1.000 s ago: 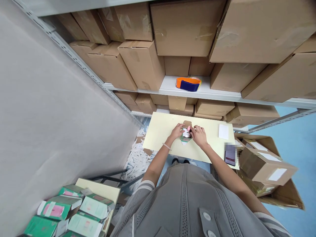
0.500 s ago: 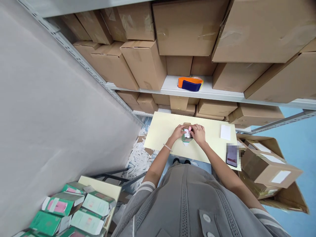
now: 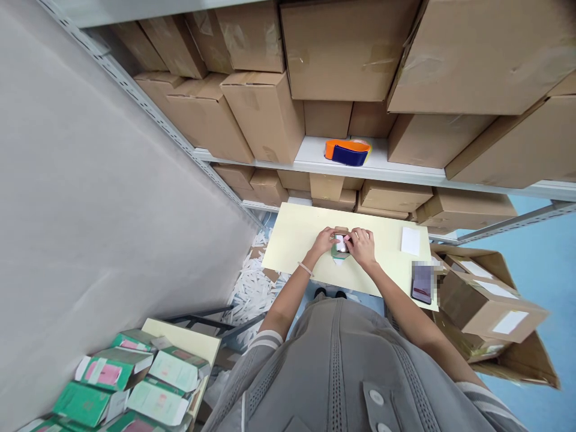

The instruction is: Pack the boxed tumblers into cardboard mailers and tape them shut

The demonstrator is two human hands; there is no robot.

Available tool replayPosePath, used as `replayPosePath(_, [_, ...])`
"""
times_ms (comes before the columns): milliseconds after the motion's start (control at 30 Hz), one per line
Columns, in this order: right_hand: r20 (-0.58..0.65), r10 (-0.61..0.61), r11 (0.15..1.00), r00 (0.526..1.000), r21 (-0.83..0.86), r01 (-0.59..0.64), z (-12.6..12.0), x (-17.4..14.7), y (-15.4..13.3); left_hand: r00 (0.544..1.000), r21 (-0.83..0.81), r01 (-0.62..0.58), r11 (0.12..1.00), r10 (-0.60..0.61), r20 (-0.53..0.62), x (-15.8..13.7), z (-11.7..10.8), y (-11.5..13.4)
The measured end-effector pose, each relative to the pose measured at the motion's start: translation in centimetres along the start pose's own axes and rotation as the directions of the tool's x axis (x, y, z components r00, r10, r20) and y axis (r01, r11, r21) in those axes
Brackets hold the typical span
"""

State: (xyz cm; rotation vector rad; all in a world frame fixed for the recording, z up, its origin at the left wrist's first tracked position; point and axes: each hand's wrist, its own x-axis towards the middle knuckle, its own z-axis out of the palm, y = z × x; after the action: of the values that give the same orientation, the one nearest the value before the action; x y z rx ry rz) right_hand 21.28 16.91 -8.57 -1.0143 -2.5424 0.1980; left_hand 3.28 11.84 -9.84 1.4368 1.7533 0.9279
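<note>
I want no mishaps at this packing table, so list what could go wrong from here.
1. The phone lies at the near right edge of the table, by the right forearm; a sweep of that arm could knock it off.
2. Both the left hand and the right hand press on the small green box; hard pressure may crush its flaps.
3. Paper strips litter the floor; they might be slippery underfoot.

Small box (image 3: pixel 341 246) mid-table (image 3: pixel 297 240) between hands; phone (image 3: pixel 422 283) at right edge — tape dispenser (image 3: pixel 347 152) on shelf behind
</note>
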Motion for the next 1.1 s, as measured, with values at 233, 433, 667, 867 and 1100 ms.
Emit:
replayPosePath(233, [0.014,0.02,0.999,1.0,-0.029,-0.019,0.6,-0.7,0.4,1.0,0.04,0.001,0.999,0.0,-0.017,-0.3,-0.1,0.6])
replayPosePath(433, [-0.091,0.198,0.98,0.976,-0.004,-0.199,1.3,-1.0,-0.5,1.0,0.022,-0.029,0.999,0.029,-0.008,-0.4,0.2,0.2])
replayPosePath(667, [-0.072,0.543,0.818,0.837,0.271,-0.508,1.9,0.4,-0.4,1.0,-0.022,-0.022,1.0,0.022,-0.015,-0.1,0.6,-0.7])
replayPosePath(867, [0.199,0.561,0.488,0.803,0.705,-0.515,2.8,0.2,0.7,0.999,-0.079,-0.005,0.997,0.002,-0.044,-0.2,0.5,-1.3])
replayPosePath(1100, [0.356,0.541,0.181,0.762,0.835,-0.519,4.2,-0.8,1.4,0.999,-0.234,0.019,0.972,-0.029,-0.038,0.1,1.1,-1.8])
